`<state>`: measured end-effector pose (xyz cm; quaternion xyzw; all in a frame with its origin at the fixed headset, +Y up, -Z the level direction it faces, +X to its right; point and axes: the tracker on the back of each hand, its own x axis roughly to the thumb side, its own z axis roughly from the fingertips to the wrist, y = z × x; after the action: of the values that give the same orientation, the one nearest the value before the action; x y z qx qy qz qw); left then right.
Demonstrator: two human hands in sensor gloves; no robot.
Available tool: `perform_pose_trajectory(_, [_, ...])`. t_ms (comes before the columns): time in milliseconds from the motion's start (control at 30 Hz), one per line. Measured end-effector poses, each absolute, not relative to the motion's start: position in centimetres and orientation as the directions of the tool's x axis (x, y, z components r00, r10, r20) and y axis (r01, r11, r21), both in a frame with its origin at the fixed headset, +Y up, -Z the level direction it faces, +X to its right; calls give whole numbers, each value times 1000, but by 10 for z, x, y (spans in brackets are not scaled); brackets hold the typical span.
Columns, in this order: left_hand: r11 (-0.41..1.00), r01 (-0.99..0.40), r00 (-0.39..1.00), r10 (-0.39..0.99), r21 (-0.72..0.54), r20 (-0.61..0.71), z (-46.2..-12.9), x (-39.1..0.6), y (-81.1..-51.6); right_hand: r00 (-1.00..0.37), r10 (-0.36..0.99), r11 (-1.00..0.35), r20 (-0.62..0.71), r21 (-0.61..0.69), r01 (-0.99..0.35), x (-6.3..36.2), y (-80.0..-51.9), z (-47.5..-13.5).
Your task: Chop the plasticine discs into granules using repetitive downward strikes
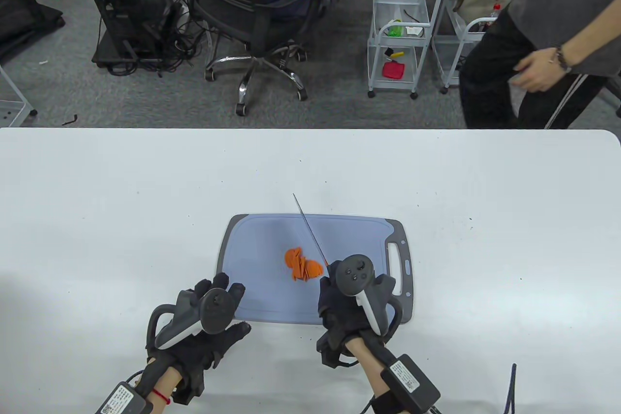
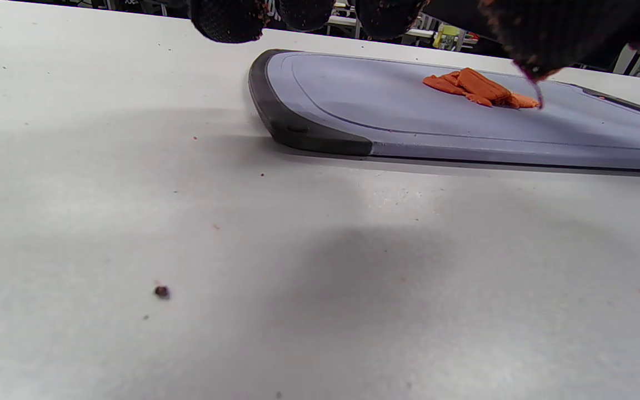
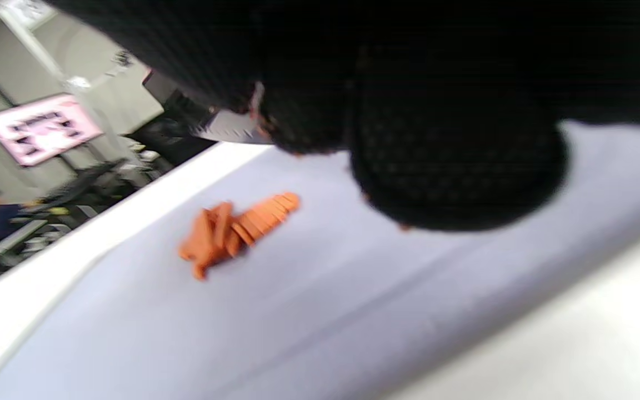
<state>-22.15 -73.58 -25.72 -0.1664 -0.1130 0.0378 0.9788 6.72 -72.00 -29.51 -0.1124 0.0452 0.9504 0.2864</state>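
Observation:
A small pile of orange plasticine discs (image 1: 302,264), partly cut into strips, lies near the middle of the grey-blue cutting board (image 1: 262,249). It shows in the left wrist view (image 2: 478,88) and the right wrist view (image 3: 236,229) too. My right hand (image 1: 347,305) grips a knife (image 1: 310,234) by the handle. The thin blade points away over the board, just right of the pile. My left hand (image 1: 220,309) rests with spread fingers on the board's near left corner and holds nothing.
The board (image 2: 386,119) lies on a white table (image 1: 121,200), its handle slot (image 1: 395,261) at the right. Small crumbs (image 2: 161,291) dot the table near my left hand. Beyond the far edge are an office chair (image 1: 264,21), a white trolley (image 1: 398,35) and a standing person (image 1: 533,50).

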Motion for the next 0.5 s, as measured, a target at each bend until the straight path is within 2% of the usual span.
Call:
perform_pose_trajectory(133, [941, -31, 972, 107, -336, 207, -257, -221, -736, -862, 502, -859, -66, 76, -506, 73, -712, -315])
perform_pose_trajectory(200, [940, -26, 973, 101, -339, 207, -257, -221, -736, -910, 416, -905, -11, 95, -415, 74, -709, -327])
perform_pose_trajectory(267, [940, -22, 973, 97, -341, 207, -257, -221, -736, -923, 385, -919, 27, 107, -380, 74, -711, -338])
perform_pose_trajectory(367, [940, -15, 973, 93, -341, 211, -256, -220, -736, -867, 497, -853, 41, 204, -480, 78, -723, -355])
perform_pose_trajectory(500, [939, -5, 972, 85, -344, 220, -255, -218, -736, -894, 438, -891, 95, 179, -418, 81, -729, -370])
